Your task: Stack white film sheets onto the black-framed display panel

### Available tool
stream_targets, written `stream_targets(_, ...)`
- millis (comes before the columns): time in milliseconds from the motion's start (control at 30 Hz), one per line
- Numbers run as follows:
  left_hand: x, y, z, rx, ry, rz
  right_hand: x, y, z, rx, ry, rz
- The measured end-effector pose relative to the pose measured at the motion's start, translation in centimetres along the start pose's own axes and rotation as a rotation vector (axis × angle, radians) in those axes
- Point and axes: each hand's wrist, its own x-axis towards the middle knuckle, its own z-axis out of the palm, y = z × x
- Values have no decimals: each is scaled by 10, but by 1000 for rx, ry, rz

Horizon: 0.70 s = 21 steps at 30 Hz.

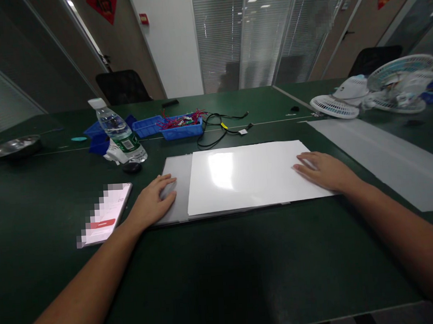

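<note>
A glossy white sheet lies on top of a greyish, translucent-looking sheet that sticks out at its left side. My left hand rests on the left end of the greyish sheet, fingers spread and holding nothing. On the right end of the white sheet lies my right hand, its fingers stretched out flat. A dark edge shows under the stack along the front. To the left of my left hand is a phone with a lit screen, partly blurred out.
Behind the sheets stand a water bottle, blue trays with red wires, and a black cable. A long pale sheet lies on the green table at right, near white fan parts. A metal pan sits far left.
</note>
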Motion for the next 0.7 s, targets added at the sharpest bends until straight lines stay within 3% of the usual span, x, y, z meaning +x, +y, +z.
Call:
stream_targets(300, -1, -2, 1, -43, -2, 1, -5, -20, -2, 231, 71, -71)
stream_targets(500, 0, -2, 1, -59, -14, -7, -3, -15, -7, 235, 184, 149)
stream_targets(700, -1, -2, 1, -45, -12, -21, -1, -4, -12, 173, 138, 251)
